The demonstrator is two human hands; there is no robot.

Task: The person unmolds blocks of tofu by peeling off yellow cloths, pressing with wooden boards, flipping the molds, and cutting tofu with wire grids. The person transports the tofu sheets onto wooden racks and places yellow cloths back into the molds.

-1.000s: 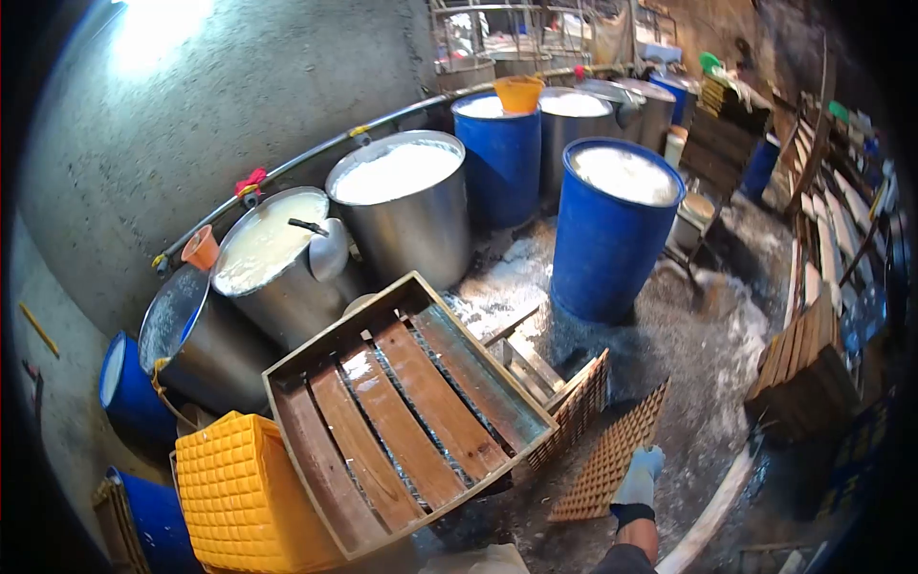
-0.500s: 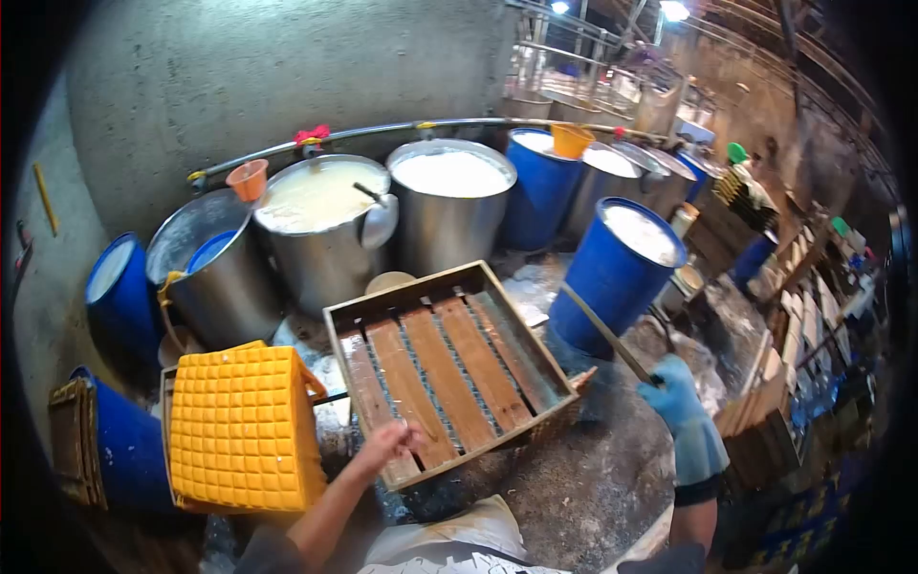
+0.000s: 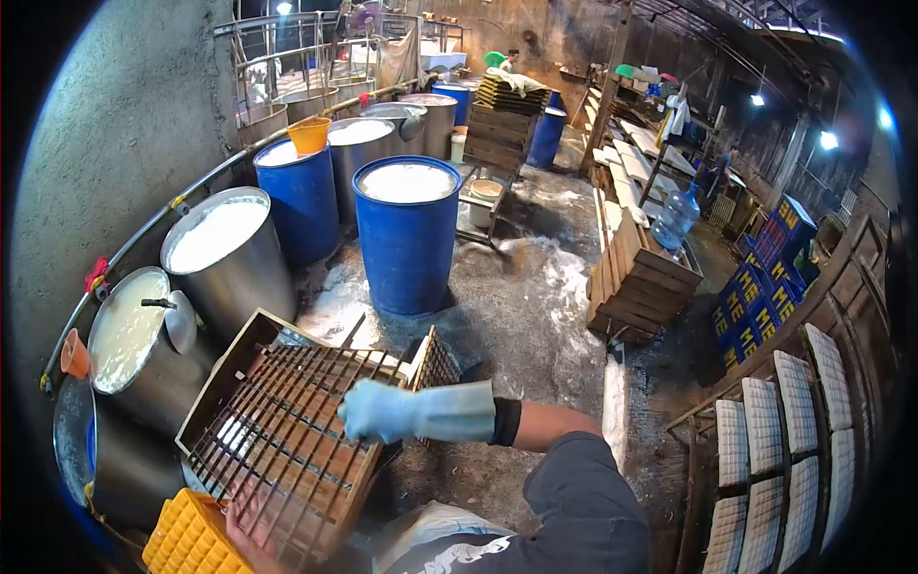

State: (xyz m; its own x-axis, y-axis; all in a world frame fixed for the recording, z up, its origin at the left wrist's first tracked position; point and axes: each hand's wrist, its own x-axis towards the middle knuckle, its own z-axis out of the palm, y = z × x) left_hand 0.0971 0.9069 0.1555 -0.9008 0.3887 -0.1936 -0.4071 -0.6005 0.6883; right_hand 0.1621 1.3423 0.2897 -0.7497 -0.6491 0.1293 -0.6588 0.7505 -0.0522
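Note:
My right hand (image 3: 375, 411), in a light blue rubber glove, is closed on the right edge of a dark slatted lattice grid (image 3: 293, 406). The grid lies tilted across a shallow wooden box (image 3: 218, 376) with a slatted bottom. My left hand (image 3: 251, 528) is bare and low at the grid's near left corner, beside a yellow quilted-looking block (image 3: 186, 536). Its fingers are partly behind the slats and blurred, so their grip cannot be made out. Another lattice panel (image 3: 438, 368) leans at the box's right side.
A blue drum (image 3: 406, 249) of white contents stands ahead. Steel vats (image 3: 229, 253) line the wall at left, one with a ladle (image 3: 180, 323). A wooden crate (image 3: 636, 277) and racks of white slabs (image 3: 760, 426) are at right. The floor (image 3: 516, 316) is wet.
The view has swung right. My right hand has brought the lattice grid leftward over the wooden box. My left hand, earlier at the box's near edge, is now by the grid's near left corner.

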